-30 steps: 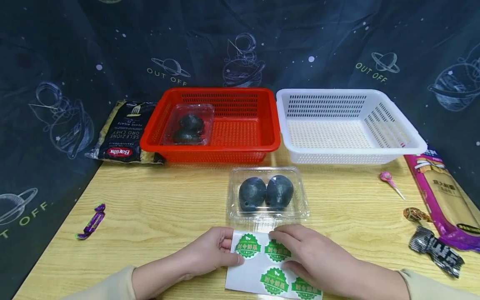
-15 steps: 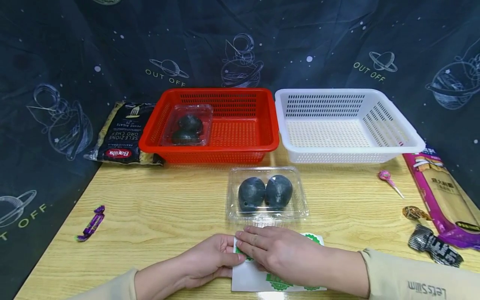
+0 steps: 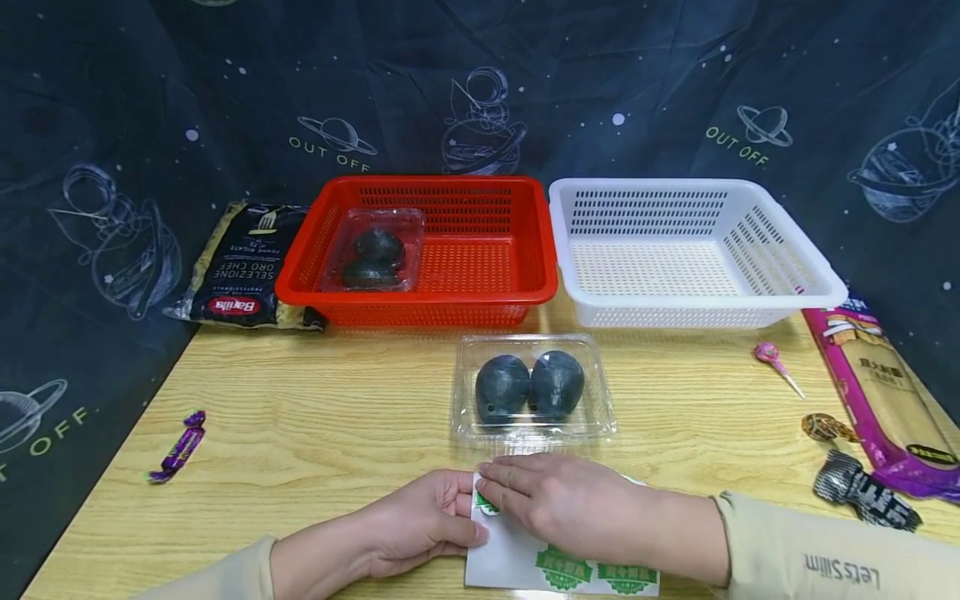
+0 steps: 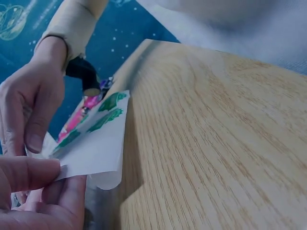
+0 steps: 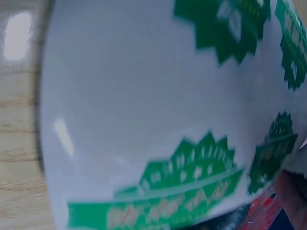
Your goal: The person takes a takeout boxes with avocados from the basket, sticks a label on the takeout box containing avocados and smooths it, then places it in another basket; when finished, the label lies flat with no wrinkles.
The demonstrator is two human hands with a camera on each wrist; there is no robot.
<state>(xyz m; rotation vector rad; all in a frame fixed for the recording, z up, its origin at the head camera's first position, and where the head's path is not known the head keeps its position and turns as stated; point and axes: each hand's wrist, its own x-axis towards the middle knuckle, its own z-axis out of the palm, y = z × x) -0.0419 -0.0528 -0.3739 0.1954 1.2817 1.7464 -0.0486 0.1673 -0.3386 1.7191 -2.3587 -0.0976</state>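
My left hand [image 3: 429, 525] pinches the left edge of a white sticker sheet [image 3: 498, 567], thumb on top and fingers beneath. Over the sheet's upper left corner lies my right hand [image 3: 570, 504], its fingertips at a green round sticker [image 3: 486, 504] there; part of that grip is hidden. In the left wrist view the sheet [image 4: 96, 153] is tilted up from the table, and the right hand's thumb bends down at its far corner. Behind the hands sits a clear plastic clamshell box [image 3: 600, 392] with two dark, egg-shaped fruits [image 3: 557, 385] inside.
A red basket [image 3: 420, 296] holds another clamshell [image 3: 412, 250] with dark fruit; a white basket [image 3: 697, 302] stands beside it. A pasta bag [image 3: 255, 258] lies at left, with a purple-wrapped candy [image 3: 180, 450] nearer. A lollipop [image 3: 772, 357], other candies and a noodle pack [image 3: 885, 375] lie at right.
My right hand has moved left from the upper middle of the sheet to its upper left corner, now covering most stickers there. The left hand keeps its grip; the clamshell has not moved.
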